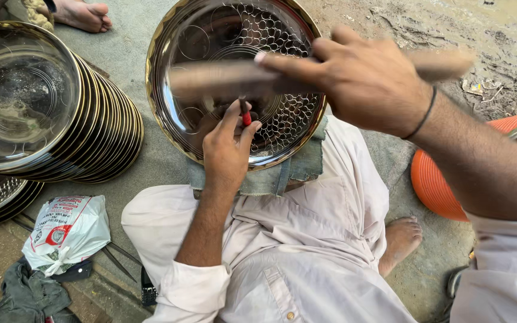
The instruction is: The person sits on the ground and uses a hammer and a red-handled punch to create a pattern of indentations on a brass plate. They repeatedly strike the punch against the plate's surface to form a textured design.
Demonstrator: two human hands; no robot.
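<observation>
Two hands are at work over one big round metal tray that lies tilted on a scrap of blue denim across my lap, its gold-edged rim running round a mirror face punched with rings of small circles. To the left stands a leaning stack of similar trays, rims fanned out one behind another, well apart from the one I work on. An orange ribbed tub sits by my right knee, and a white printed plastic bag lies on the ground by my left. My right hand is raised above the tray, fist wrapped tight around a wooden-handled hammer — it shows as a blur stretching leftward across the tray's face. My left hand rests on the lower part of the tray, thumb and fingers pinched close on a small red-handled punch, held upright with its tip against the patterned metal — the smallest thing here.
</observation>
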